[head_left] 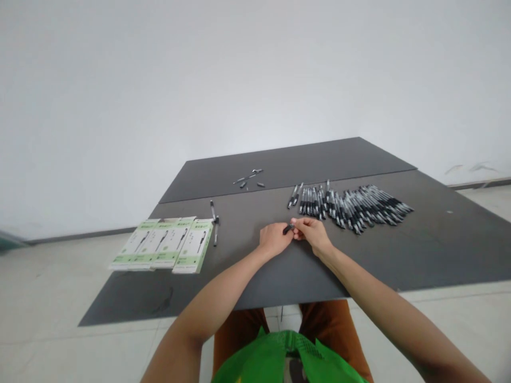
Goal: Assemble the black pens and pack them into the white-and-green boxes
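My left hand (275,239) is closed around a pen (287,229), whose dark end sticks out past the thumb side. My right hand (313,232) meets it, fingertips pinched at the same pen; much of the pen is hidden by the fingers. Beyond my right hand lies a wide row of black-and-clear pens (351,207), packed side by side on the dark table (239,234). Two more pens (216,231) rest to the left of my hands, one behind the other.
Several green-and-white pen boxes (194,246) lie flat, side by side, at the table's left edge. Further back are loose pen parts (244,179), among them a thin refill and small dark caps. A pale wall (255,80) stands behind the table.
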{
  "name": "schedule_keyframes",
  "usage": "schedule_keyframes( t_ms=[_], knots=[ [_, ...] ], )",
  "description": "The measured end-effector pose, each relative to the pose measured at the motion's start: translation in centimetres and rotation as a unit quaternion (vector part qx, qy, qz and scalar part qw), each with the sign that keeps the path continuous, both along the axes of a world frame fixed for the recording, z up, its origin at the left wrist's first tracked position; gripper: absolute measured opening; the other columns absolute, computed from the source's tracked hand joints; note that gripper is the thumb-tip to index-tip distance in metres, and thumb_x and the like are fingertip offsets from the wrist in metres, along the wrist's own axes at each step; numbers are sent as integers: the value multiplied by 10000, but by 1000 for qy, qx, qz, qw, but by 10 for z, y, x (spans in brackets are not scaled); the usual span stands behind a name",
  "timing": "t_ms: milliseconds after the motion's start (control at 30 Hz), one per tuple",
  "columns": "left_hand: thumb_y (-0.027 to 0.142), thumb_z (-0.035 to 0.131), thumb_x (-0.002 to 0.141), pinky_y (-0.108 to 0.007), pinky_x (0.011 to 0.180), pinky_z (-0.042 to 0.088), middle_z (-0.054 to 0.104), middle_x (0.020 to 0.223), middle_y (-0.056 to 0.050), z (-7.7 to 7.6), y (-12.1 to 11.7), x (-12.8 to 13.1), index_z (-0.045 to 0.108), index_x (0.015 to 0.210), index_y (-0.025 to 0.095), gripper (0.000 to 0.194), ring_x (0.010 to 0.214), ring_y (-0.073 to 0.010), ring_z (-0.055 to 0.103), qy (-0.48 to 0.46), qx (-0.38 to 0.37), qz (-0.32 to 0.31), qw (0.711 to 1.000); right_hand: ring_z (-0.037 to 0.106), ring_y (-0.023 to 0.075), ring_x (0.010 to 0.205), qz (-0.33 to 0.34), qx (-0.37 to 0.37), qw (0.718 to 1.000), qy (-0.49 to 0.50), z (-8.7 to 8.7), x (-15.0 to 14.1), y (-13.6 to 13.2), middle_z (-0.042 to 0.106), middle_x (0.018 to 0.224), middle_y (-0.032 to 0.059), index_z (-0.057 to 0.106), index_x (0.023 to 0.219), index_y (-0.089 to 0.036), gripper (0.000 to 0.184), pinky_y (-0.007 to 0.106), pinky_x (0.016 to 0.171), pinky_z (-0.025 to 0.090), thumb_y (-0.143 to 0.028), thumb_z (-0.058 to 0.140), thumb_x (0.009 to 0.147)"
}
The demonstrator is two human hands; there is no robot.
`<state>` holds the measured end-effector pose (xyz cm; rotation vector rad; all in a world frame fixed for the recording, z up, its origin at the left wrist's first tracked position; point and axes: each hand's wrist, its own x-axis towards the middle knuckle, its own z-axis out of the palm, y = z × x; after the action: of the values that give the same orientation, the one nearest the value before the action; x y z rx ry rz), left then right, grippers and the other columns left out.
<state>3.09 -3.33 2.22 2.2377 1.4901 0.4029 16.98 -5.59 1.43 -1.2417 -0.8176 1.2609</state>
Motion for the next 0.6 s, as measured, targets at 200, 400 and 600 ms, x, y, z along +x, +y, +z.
schedule_keyframes(
  t_ms=[200, 400, 600],
  knots=[
    [465, 504, 861, -277, 646, 394, 623, 689, -36, -2, 6, -3, 664, 734, 192, 341, 684, -185, 586, -102, -20, -13, 995, 530, 89, 381, -27, -24, 999, 32, 3, 4, 4, 569, 458, 7, 631, 587, -138, 411, 185, 381, 442, -494, 833, 626],
    [478, 527, 859, -208, 494, 243, 293, 524, 83, -3, 23, -10, 544, 815, 164, 318, 463, -75, 294, -536, -213, 0, 817, 653, 160, 560, -5, -44, 997, 64, 1, 7, 5, 651, 604, 44, 685, 835, -158, 326, 270, 538, 530, -459, 561, 855],
    [288, 489, 886, -219, 623, 389, 529, 712, 0, 12, 9, -5, 535, 785, 158, 171, 651, -88, 515, -662, -203, 46, 720, 607, 195, 873, 118, 121, 956, -241, -8, -19, -10, 680, 830, 20, 717, 810, -226, 224, 331, 829, 474, -430, 678, 727]
  ],
)
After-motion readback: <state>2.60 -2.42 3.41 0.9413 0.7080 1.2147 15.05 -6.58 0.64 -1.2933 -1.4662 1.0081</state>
